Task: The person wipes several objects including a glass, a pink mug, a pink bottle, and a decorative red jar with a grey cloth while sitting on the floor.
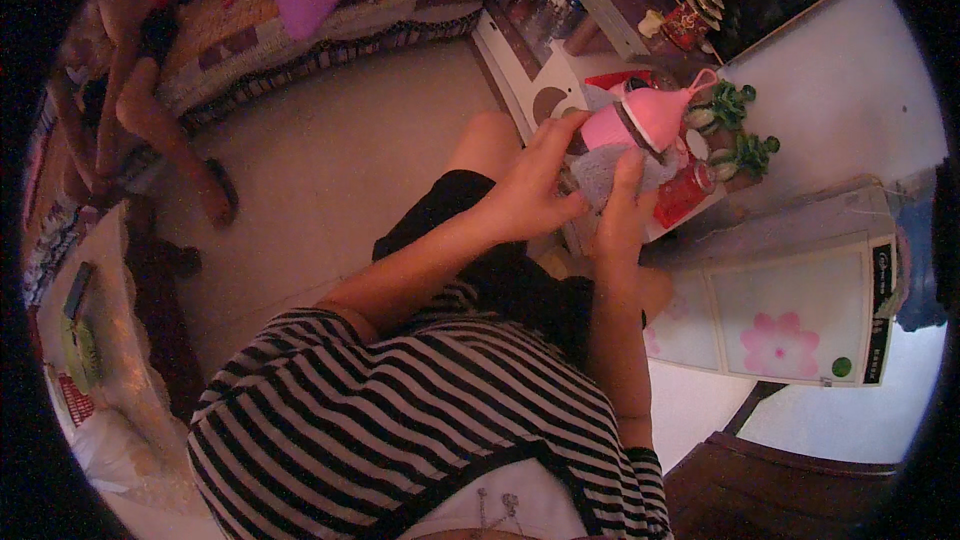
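In front of me a pink object with a domed top and a hanging loop, perhaps a lidded cup or pouch, rests among things on a white cabinet. My left hand touches its near left side with spread fingers. My right hand is at its lower side, beside a fuzzy grey cloth. Whether the fingers grip the pink thing or the cloth is unclear. A red jar stands just right of the cloth. Green potted plants are behind it.
A refrigerator with pink flower prints stands to the right. A dark shelf with ornaments is beyond. At the left another person's bare legs hang beside a covered bed. A cloth-covered table is at lower left.
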### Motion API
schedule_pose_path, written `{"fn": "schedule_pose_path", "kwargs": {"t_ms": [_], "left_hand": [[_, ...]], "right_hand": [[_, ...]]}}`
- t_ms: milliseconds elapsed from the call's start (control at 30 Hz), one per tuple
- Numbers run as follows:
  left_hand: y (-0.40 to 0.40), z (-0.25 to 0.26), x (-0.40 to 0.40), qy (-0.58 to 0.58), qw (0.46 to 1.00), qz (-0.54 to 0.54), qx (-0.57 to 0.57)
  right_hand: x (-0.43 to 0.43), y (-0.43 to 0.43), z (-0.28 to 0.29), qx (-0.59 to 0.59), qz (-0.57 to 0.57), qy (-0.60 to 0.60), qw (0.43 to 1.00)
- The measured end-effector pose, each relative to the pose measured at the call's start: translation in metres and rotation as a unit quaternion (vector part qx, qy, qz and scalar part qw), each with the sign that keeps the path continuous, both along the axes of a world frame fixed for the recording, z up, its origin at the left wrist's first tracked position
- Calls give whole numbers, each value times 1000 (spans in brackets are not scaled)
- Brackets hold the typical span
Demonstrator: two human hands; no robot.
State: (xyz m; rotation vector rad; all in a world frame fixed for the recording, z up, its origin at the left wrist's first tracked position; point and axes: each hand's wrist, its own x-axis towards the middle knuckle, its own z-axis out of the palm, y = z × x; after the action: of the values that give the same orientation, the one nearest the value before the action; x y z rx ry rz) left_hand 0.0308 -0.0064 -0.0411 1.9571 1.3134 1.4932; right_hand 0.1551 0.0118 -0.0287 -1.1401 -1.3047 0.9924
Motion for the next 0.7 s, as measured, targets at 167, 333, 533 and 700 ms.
{"fn": "schedule_pose_path", "kwargs": {"t_ms": [167, 333, 533, 700], "left_hand": [[5, -13, 5, -118, 991, -51, 31], [11, -13, -9, -578, 652, -430, -235], [15, -14, -12, -516, 800, -281, -117], [19, -29, 1, -321, 936, -142, 6]], "right_hand": [[-1, -3, 15, -36, -51, 11, 998], [52, 35, -28, 153, -53, -250, 955], [30, 9, 2, -90, -47, 186, 977], [9, 3, -22, 4, 46, -18, 999]]}}
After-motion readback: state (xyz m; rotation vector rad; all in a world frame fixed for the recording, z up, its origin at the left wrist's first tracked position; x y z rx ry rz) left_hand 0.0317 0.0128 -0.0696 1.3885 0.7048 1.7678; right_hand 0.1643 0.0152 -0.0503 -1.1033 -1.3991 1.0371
